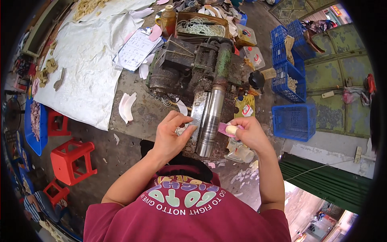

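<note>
In front of me stands a dark, greasy machine (193,64) with a shiny steel roller (210,121) pointing toward me and a flat, ridged metal plate (198,111) along its left side. My left hand (169,135) is at the plate's left edge, thumb and forefinger curved but apart. A small whitish piece shows under it; I cannot make out whether the fingers touch it. On the roller's right, my right hand (250,135) pinches a thin pink strip (224,129), its end close to the roller. A cream-coloured piece (232,130) lies against the strip at the fingertips.
A curved pale pink piece (127,107) lies left of the machine, near papers (138,50) and a white sheet (88,72). Behind stands a box of cords (201,28). Blue crates (293,121) line the right; red stools (72,161) stand lower left. A black knob (256,80) juts out right.
</note>
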Demonstrator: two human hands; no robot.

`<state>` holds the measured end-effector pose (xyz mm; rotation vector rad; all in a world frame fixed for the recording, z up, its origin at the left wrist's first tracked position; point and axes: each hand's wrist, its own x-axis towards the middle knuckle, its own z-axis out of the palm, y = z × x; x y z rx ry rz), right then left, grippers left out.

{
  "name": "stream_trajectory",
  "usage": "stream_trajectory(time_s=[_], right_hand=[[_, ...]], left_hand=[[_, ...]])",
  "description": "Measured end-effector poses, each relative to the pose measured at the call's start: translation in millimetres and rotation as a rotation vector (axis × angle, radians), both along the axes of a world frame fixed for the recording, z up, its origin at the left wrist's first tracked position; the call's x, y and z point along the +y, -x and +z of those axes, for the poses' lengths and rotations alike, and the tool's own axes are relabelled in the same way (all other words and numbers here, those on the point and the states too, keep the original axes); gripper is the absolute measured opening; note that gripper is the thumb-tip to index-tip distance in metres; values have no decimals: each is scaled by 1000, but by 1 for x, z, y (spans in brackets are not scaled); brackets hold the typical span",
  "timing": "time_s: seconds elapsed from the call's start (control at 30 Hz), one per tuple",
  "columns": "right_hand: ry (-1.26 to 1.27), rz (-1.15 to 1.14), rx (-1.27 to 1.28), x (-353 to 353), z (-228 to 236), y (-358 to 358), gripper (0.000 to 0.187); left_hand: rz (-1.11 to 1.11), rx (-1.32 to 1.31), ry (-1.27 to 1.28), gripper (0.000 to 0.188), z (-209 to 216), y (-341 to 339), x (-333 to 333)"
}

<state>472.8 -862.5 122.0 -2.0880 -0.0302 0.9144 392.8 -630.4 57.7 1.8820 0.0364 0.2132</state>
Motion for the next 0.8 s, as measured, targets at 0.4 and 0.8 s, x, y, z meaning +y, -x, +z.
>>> stream_trajectory(time_s=[0.4, 0.8], right_hand=[[-92, -422, -247, -34, -6, 46, 30], [93, -543, -173, -50, -190, 246, 19]], left_hand=[[299, 266, 510, 8, -28, -11, 74], [-11, 3, -756, 16, -146, 49, 220]])
